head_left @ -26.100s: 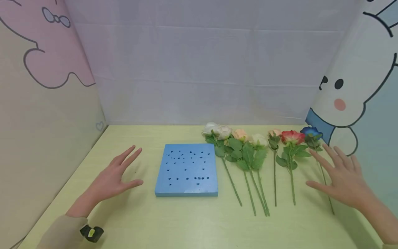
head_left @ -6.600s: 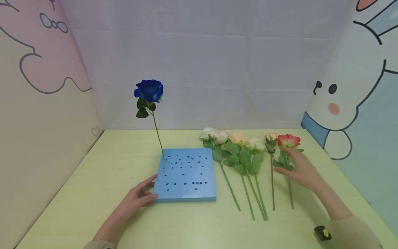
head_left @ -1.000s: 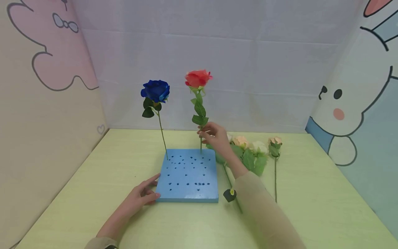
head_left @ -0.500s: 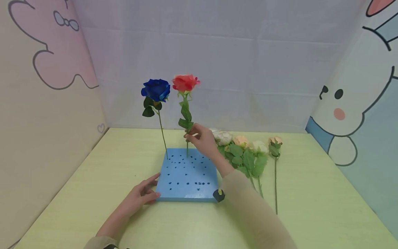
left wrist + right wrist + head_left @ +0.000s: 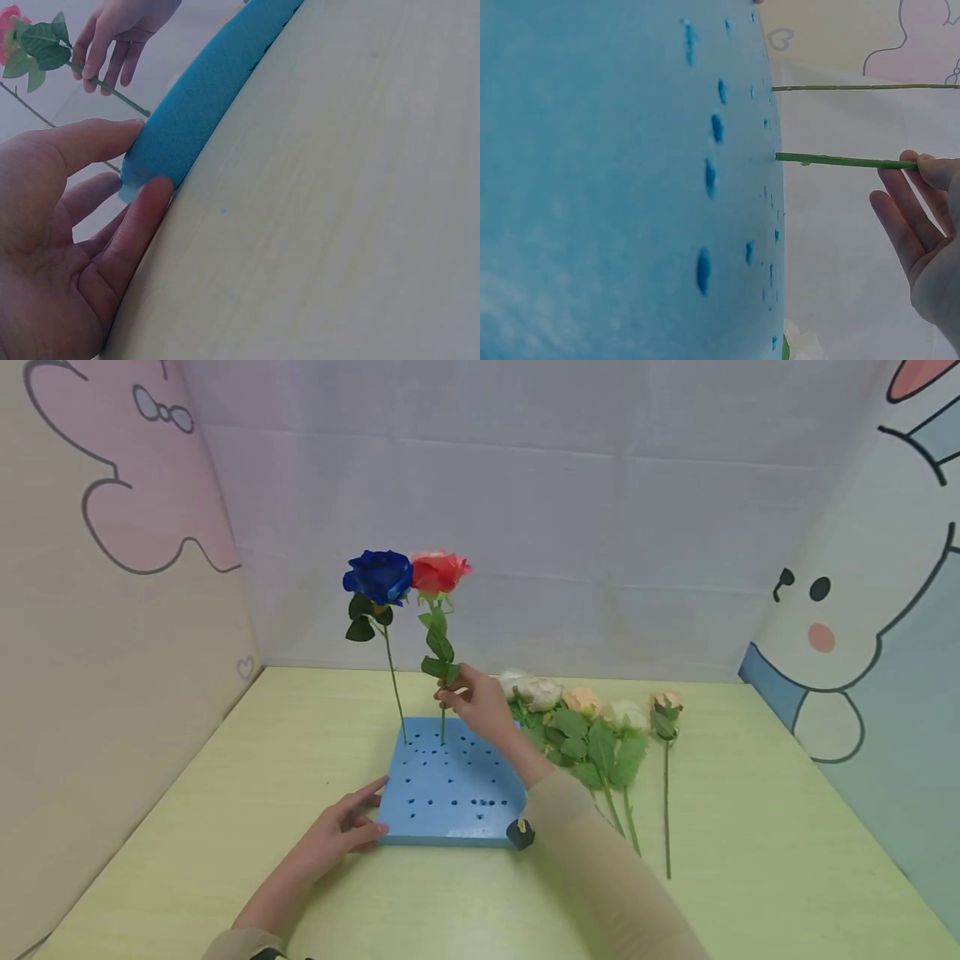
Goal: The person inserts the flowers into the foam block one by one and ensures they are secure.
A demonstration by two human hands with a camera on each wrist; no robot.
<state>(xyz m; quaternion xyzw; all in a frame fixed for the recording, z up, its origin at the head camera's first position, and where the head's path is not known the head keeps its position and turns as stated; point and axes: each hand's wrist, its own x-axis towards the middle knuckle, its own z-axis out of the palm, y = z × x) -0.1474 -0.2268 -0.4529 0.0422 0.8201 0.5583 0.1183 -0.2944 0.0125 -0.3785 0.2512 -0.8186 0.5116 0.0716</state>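
Note:
My right hand (image 5: 483, 702) pinches the green stem of a red rose (image 5: 438, 572) between thumb and fingers. The rose is upright, its stem's lower end right at the top of the blue foam block (image 5: 431, 827), in a back row of holes. In the right wrist view the stem (image 5: 840, 160) meets the block's surface. Just left of it a blue rose (image 5: 377, 577) stands in the block on a thin stem, leaning slightly left. My left hand (image 5: 333, 835) rests its fingers against the block's left side; in the left wrist view its fingertips touch the edge (image 5: 191, 112).
Several white, cream and peach flowers (image 5: 573, 727) with leafy stems lie to the right of the block, partly behind my right arm. One peach rose (image 5: 664, 718) lies apart further right. A white cloth wall (image 5: 525, 527) closes off the table's back edge.
My right hand has carried the red rose left and slightly lower, from the block's back right to beside the blue rose. The left hand has stayed at the block's side.

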